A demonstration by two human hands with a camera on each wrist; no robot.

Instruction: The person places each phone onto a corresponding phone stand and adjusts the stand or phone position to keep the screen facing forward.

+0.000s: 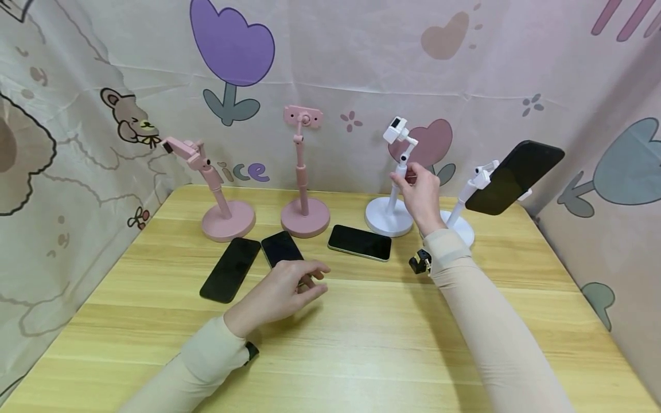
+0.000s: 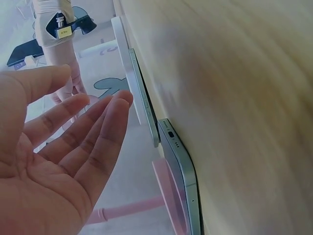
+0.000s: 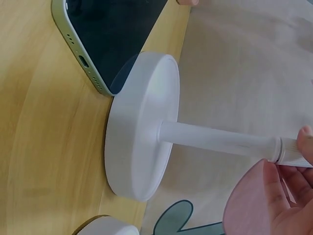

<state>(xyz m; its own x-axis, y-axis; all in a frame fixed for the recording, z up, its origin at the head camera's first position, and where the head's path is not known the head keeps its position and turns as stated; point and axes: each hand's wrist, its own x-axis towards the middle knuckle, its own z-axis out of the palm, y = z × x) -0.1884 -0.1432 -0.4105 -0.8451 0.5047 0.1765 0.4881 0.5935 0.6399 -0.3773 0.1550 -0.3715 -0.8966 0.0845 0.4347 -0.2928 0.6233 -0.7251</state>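
Rightmost stand (image 1: 461, 230) is holding one black phone (image 1: 511, 179). White stand (image 1: 387, 218) beside it is standing near rear table edge (image 1: 346, 198), right hand (image 1: 422, 192) fingers grasping its stem (image 3: 220, 139). Left hand (image 1: 279, 292) is hovering, fingers relaxed.

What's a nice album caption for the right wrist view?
A right hand grips a white stand, a dark-screened phone lying by its base.

Head view looks forward and down at the table (image 1: 372, 344). Left wrist view's sideways and low, peering past the left hand (image 2: 61, 166); right wrist one's sideways too, close on a white stand (image 3: 168, 132) the head view also catches.
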